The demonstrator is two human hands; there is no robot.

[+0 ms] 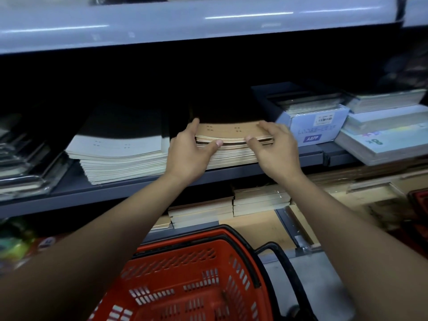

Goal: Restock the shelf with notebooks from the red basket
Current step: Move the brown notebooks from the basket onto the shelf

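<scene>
Nearest, at the bottom of the head view, sits the red basket, its slotted plastic walls and black rim tilted toward the camera, with a black handle looped out to its right. No notebooks can be made out in the part of it that shows. Just beyond it, on the lower level, lie short stacks of tan notebooks and flat brown cardboard to the right.

Both bare forearms reach up and forward over the basket to the dark grey shelf. There the left hand and the right hand grip a thin bundle of brown-covered notebooks by its two front corners, thumbs curled against the front edge and fingers laid over the top cover. The bundle rests on top of a pile of similar cream-edged notebooks standing on that shelf, between the two hands.

To the left on the same shelf is a taller stack of white-covered notebooks, and further left some clear plastic packets, blurred. To the right stands a pale blue box labelled A6PP, with more stacked paper pads beside it. Above, the pale edge of the next shelf crosses the frame.
</scene>
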